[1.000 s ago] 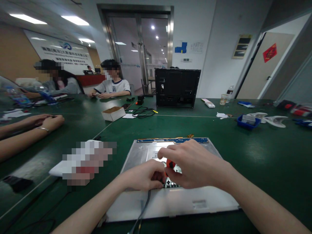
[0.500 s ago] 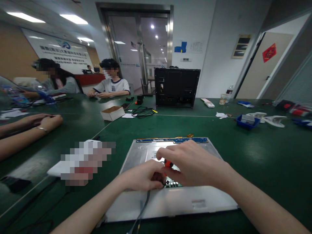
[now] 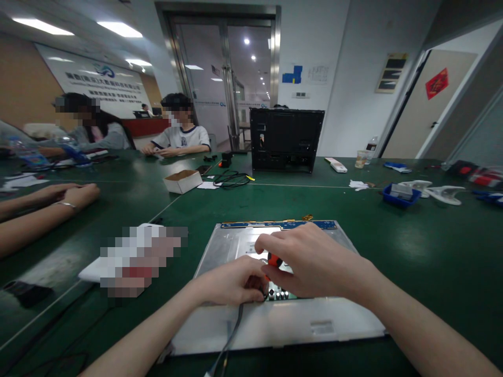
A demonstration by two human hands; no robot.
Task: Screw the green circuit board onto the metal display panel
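Observation:
A flat silver display panel (image 3: pixel 236 324) lies back-up on the green table in front of me, with a blue circuit strip (image 3: pixel 279 225) along its far edge. My right hand (image 3: pixel 314 264) is closed around an orange-handled screwdriver (image 3: pixel 274 260), held upright over a small green circuit board (image 3: pixel 278 294) at the panel's middle. My left hand (image 3: pixel 231 283) curls beside the screwdriver tip, its fingers resting on the panel by the board. A dark cable (image 3: pixel 228 340) runs from under my left hand toward me. The screwdriver's tip is hidden by my fingers.
A black computer case (image 3: pixel 286 140) stands at the table's far side, with a small cardboard box (image 3: pixel 183 181) and black cables (image 3: pixel 231 179) to its left. A blue tray (image 3: pixel 400 194) sits far right. Another person's forearms (image 3: pixel 43 207) rest at left; two people sit across.
Both hands stay on the panel; my right hand and the screwdriver have shifted only slightly. The view has moved a little.

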